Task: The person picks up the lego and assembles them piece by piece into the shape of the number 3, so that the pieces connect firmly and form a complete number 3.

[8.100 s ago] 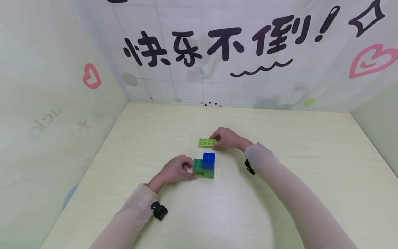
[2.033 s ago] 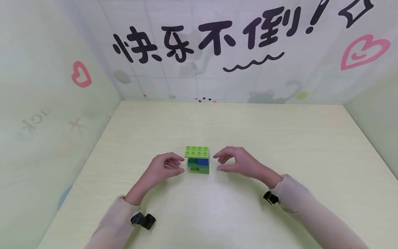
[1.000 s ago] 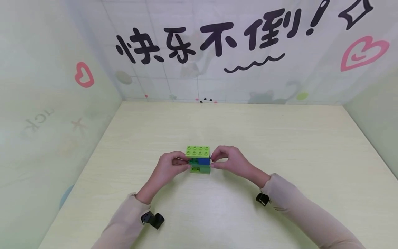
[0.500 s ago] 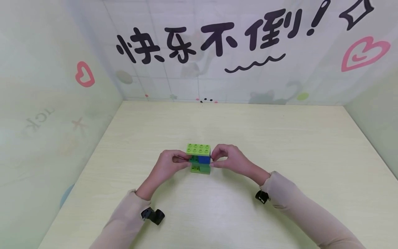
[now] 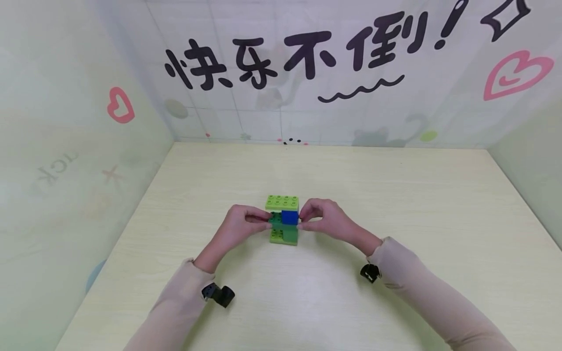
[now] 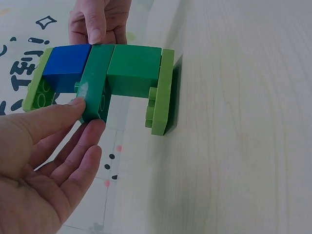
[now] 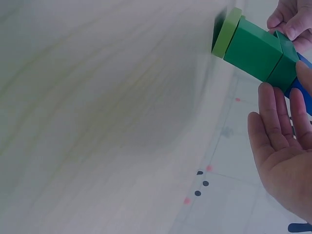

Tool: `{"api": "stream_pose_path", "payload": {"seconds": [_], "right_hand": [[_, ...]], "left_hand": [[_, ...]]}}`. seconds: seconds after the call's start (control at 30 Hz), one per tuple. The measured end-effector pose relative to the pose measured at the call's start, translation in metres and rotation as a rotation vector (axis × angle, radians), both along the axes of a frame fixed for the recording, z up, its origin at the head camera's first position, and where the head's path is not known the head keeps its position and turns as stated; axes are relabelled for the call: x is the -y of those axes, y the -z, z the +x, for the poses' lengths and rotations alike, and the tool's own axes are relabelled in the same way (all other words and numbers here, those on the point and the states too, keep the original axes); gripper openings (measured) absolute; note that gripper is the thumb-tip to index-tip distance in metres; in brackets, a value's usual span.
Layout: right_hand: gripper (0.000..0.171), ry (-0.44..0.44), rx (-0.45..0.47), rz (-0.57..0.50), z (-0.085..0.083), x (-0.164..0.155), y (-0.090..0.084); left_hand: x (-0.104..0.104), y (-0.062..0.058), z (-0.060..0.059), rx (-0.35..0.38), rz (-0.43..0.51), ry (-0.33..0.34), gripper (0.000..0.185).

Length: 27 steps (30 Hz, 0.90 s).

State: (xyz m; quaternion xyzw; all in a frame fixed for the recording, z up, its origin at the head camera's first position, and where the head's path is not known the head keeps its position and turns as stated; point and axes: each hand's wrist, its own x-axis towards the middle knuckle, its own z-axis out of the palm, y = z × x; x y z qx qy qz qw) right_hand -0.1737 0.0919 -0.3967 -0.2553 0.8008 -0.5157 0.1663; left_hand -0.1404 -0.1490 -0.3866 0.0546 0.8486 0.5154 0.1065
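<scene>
A stack of toy building bricks [image 5: 290, 235] stands between the hands in the head view. From bottom to top it has a lime base plate [image 6: 165, 97], a green block [image 6: 134, 68], a long dark green brick [image 6: 95, 87], a blue block [image 6: 67, 63] and a lime studded plate [image 5: 282, 202]. The left hand [image 5: 239, 225] pinches the left end of the dark green brick between thumb and fingers. At the right end, the right hand [image 5: 327, 219] grips the same level, beside the blue block. Whether the base touches the table fully cannot be told.
The pale wooden table [image 5: 395, 195] runs back to a white printed curtain [image 5: 281, 117] with black lettering. Side curtains bound it left and right. A black wrist camera [image 5: 218, 295] is strapped on each sleeve.
The lime plate went from the table onto the stack's top. Both hands stood apart from the stack two seconds ago, then took hold. Since then, the stack's top has shifted away from the person.
</scene>
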Motion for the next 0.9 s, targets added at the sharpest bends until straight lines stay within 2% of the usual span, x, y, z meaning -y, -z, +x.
{"api": "stream_pose_path", "payload": {"seconds": [0.3, 0.47, 0.9], "right_hand": [[0.021, 0.037, 0.021, 0.014, -0.002, 0.002, -0.007], [0.021, 0.062, 0.025, 0.0, -0.007, 0.002, 0.0], [0.016, 0.095, -0.003, -0.02, -0.017, 0.002, 0.003]], "left_hand": [[0.0, 0.001, -0.007, 0.007, 0.02, -0.013, 0.023], [-0.001, 0.002, -0.011, 0.012, 0.026, -0.04, 0.023], [-0.005, 0.007, -0.017, -0.025, 0.069, -0.084, 0.023]]}}
